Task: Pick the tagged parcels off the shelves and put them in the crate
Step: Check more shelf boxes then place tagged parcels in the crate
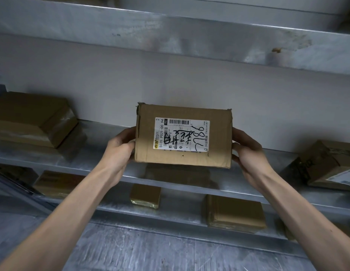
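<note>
Grey metal shelves fill the view. In front of them a cardboard parcel is gripped at its two ends by the left hand and the right hand, its label turned to the camera (handwriting is added on it). The picking step seems in hand; next the parcel must be carried to the crate, which is not in view. Other parcels lie farther back.
</note>
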`<state>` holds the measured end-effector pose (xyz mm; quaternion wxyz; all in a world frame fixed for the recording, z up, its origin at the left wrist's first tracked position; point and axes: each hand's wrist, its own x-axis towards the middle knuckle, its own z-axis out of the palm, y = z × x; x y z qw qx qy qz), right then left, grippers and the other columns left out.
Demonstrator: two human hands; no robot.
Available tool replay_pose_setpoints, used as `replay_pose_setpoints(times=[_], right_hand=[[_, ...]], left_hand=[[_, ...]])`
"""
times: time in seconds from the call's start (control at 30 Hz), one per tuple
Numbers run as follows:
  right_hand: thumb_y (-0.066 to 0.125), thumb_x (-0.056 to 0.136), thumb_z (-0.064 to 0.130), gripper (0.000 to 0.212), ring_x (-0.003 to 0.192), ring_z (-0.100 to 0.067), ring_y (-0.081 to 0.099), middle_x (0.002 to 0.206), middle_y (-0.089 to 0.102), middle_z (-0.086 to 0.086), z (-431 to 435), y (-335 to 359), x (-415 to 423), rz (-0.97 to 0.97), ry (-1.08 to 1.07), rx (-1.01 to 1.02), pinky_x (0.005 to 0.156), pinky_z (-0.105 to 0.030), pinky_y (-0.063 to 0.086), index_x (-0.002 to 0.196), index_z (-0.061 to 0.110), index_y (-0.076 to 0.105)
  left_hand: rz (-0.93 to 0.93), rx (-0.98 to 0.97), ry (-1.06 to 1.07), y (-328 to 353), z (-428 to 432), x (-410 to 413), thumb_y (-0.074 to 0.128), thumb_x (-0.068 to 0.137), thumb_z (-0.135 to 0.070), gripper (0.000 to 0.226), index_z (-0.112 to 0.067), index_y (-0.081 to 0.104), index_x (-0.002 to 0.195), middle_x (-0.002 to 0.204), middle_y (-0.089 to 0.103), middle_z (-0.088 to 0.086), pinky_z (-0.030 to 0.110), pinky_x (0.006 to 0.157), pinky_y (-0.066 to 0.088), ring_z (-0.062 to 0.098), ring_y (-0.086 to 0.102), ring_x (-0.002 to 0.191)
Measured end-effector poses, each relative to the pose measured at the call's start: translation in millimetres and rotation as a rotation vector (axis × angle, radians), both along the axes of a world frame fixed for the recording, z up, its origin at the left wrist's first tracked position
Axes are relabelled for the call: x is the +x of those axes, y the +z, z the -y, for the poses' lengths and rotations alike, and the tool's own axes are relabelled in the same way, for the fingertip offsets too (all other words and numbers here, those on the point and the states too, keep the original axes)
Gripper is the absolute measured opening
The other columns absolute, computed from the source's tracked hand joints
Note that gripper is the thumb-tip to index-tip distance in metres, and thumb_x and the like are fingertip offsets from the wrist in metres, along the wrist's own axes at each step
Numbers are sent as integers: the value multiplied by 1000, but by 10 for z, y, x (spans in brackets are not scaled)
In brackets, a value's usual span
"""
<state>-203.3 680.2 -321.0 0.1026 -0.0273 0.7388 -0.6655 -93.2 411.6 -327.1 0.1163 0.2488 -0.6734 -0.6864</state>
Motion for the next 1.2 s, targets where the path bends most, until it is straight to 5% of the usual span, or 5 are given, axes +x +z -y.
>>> replay_pose_setpoints(times=[0.4,0.67,0.8,0.97,1.2], right_hand=[[38,97,-8,51,94,-2,70,111,73,10,-254,93,89,-4,-45,1,82,-29,54,117,28,68],[41,103,3,40,119,-13,59,127,65,4,-997,311,393,4,-127,46,102,-39,50,126,30,60],[39,104,3,42,109,-2,58,121,61,8,-1486,598,593,-14,-184,42,82,-21,52,133,30,55],[44,104,8,38,106,-5,63,119,65,7,-2211,939,918,-31,-244,42,66,-16,56,122,39,56],[44,103,6,37,107,-7,64,118,67,2,-3359,1408,1500,-82,-361,-19,72,-20,55,129,27,58]], left_hand=[[-8,-15,-40,78,-198,32,46,102,-7,35,-24,62,129,120,71,-2,29,78,52,17,64,111],[11,3,-109,305,-822,83,50,101,-12,36,-34,59,129,126,67,-3,46,100,50,18,61,119],[-5,8,-167,531,-1271,106,51,101,-8,38,-36,60,126,125,68,-4,44,101,50,16,61,119],[-31,11,-235,895,-1935,173,51,100,-3,39,-29,63,126,121,71,-3,42,99,53,18,64,117],[-99,-26,-342,1404,-3100,377,50,101,-4,36,-28,64,124,121,70,-4,35,95,54,13,64,114]])
